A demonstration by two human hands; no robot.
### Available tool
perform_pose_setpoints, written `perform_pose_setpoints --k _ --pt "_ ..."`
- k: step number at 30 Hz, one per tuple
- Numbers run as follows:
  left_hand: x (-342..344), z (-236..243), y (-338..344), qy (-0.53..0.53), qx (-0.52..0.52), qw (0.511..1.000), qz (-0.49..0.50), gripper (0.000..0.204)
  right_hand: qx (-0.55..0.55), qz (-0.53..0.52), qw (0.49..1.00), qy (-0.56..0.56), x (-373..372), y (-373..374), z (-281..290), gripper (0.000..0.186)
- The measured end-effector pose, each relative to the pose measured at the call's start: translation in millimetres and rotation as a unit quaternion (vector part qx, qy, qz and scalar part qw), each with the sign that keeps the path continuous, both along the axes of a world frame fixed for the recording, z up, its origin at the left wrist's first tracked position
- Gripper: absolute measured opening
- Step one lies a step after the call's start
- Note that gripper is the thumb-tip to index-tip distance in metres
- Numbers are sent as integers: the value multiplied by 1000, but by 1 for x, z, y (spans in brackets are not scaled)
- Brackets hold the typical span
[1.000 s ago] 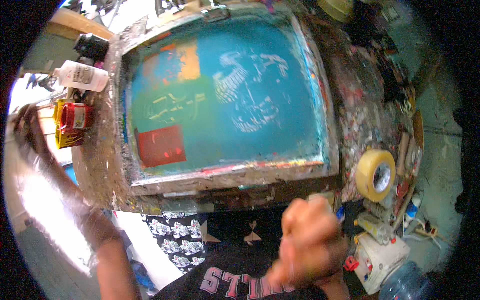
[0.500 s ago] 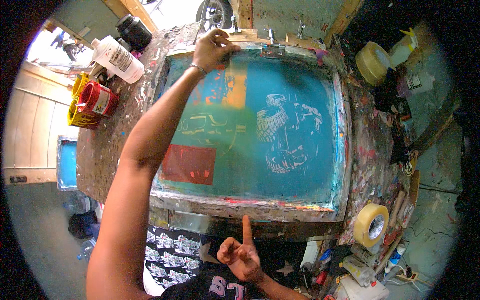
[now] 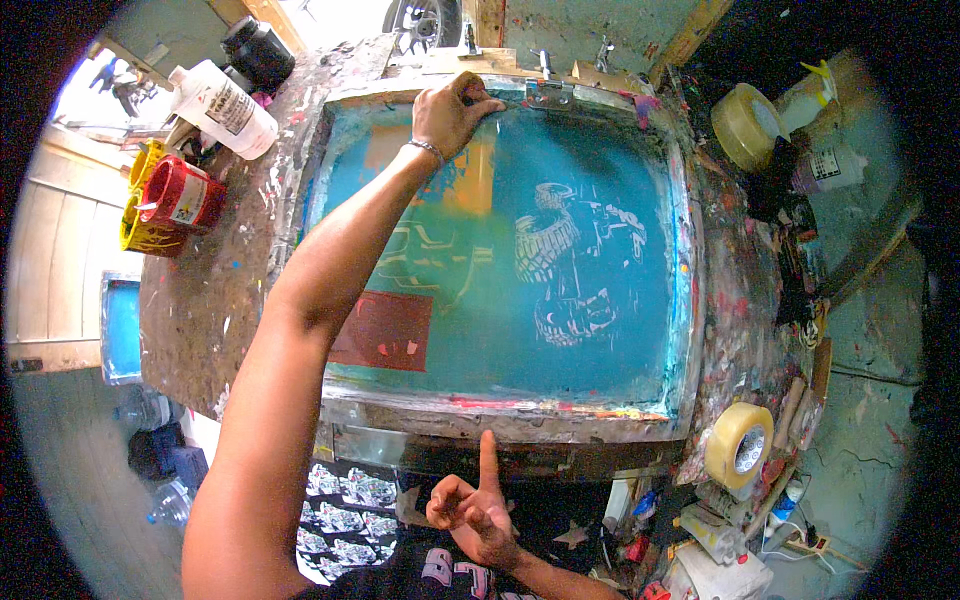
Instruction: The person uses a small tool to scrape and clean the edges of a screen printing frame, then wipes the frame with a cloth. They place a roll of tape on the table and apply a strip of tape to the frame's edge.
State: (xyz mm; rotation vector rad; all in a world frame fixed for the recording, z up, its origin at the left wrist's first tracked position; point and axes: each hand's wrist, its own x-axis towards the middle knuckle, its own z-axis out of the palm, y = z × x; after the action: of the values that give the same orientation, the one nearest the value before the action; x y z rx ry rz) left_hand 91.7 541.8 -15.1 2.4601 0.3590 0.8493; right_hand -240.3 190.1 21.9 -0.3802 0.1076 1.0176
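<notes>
A silk-screen printing frame lies in front of me, its blue mesh bearing a pale off-road vehicle design on the right. On the mesh's left are a green-tinted area with a fainter design, an orange patch and a dark red rectangle. My left hand reaches across to the far rail, thumb and fingers drawn together in a pinch; what they hold, if anything, is hidden. Below the near rail, my right hand points its index finger at the rail's edge, the other fingers loosely curled.
Metal hinge clamps sit at the frame's far side. To the left stand a white bottle, a red tub and a black jar. Tape rolls lie on the right. Printed black fabric shows below the near edge.
My left hand has slid to the right along the far rail, and its fingers have drawn closer together. My right hand has barely shifted. The view has moved slightly.
</notes>
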Motion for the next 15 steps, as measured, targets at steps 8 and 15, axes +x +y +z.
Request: perform_pose_setpoints --k 8,15 --pt "1 -6 4 -51 -31 998 -29 39 -16 4 1000 -10 -2 9 2 109" --pt "-1 -9 4 19 61 997 -33 37 -33 3 999 -26 -2 9 1 110"
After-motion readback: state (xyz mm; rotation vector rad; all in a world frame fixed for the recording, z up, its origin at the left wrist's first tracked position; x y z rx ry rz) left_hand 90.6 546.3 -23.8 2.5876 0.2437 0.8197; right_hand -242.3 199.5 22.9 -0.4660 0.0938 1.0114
